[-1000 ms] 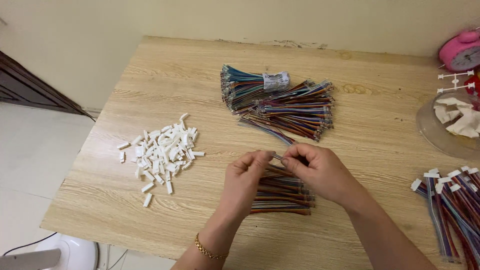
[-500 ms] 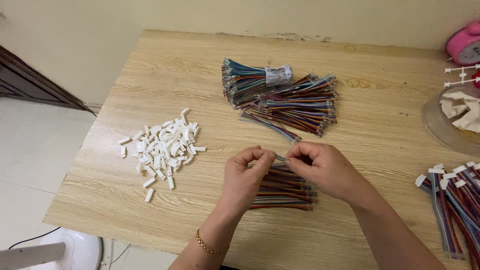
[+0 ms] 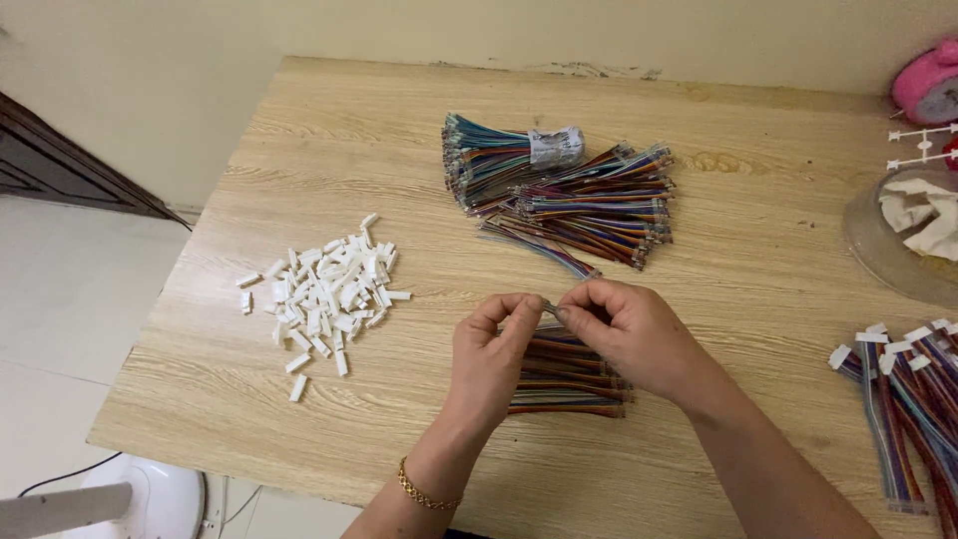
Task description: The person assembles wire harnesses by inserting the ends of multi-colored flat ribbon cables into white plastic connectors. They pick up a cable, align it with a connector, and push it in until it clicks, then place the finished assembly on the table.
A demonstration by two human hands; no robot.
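both hands pinch one wire end between them: left hand [image 3: 491,349], right hand [image 3: 629,334], fingertips closed on it over a small wire stack [image 3: 569,374]. finished plugged wires [image 3: 898,399] lie right; many white plugs [image 3: 324,294] and bundled wires [image 3: 569,190] beyond remain.

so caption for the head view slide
Left hand and right hand pinch a small wire piece above coloured wire bundles.

label [image 3: 555,146] | pale grey-white paper band with dark print | wrapped around far wire bundle [image 3: 489,160] | table centre
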